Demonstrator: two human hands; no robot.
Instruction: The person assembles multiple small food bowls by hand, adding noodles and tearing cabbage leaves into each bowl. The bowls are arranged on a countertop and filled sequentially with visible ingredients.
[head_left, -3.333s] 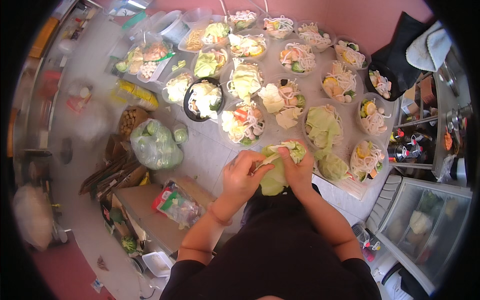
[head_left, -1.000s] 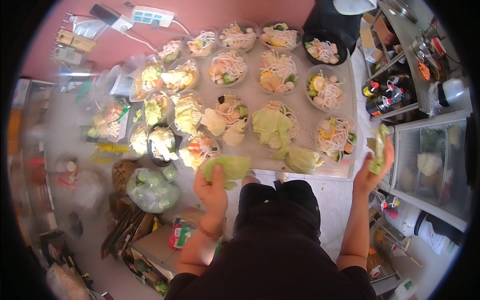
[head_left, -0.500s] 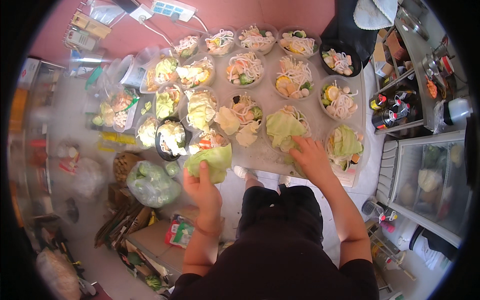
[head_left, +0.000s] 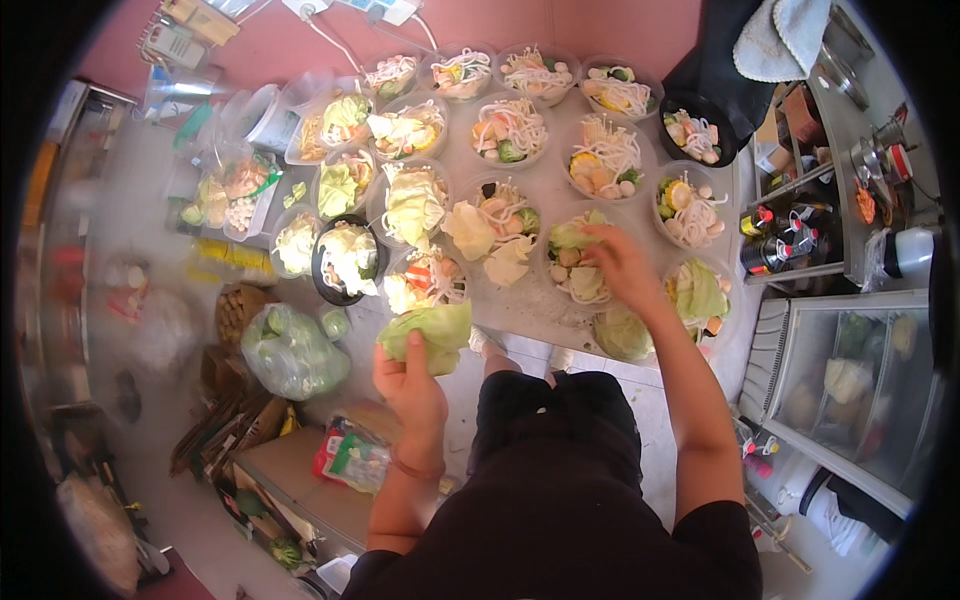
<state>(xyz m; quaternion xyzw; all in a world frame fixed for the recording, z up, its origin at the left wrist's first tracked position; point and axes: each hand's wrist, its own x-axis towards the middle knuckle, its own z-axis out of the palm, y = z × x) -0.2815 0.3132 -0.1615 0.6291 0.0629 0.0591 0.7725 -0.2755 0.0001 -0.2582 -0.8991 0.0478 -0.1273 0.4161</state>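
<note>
My left hand [head_left: 408, 380] grips a pale green head of cabbage [head_left: 428, 335] just off the near edge of the grey table [head_left: 548, 195]. My right hand [head_left: 618, 266] reaches forward over a clear bowl [head_left: 580, 262] of noodles and vegetables and presses a green leaf onto it; whether the fingers still pinch the leaf is hidden. Many similar filled bowls cover the table, among them a black one [head_left: 345, 258] with cabbage and a bowl with a leaf on top [head_left: 698, 292] to the right of my hand.
A plastic bag of greens [head_left: 292, 350] and a woven basket [head_left: 238, 310] sit at lower left, beside a cardboard box with packets [head_left: 345, 460]. Sauce bottles [head_left: 775, 240] and a glass-fronted cabinet [head_left: 850, 380] stand at right. A power strip hangs on the pink wall [head_left: 300, 40].
My right hand came in from the far right with a leaf and now rests on a bowl further forward. The left hand keeps holding the cabbage, shifted a little right.
</note>
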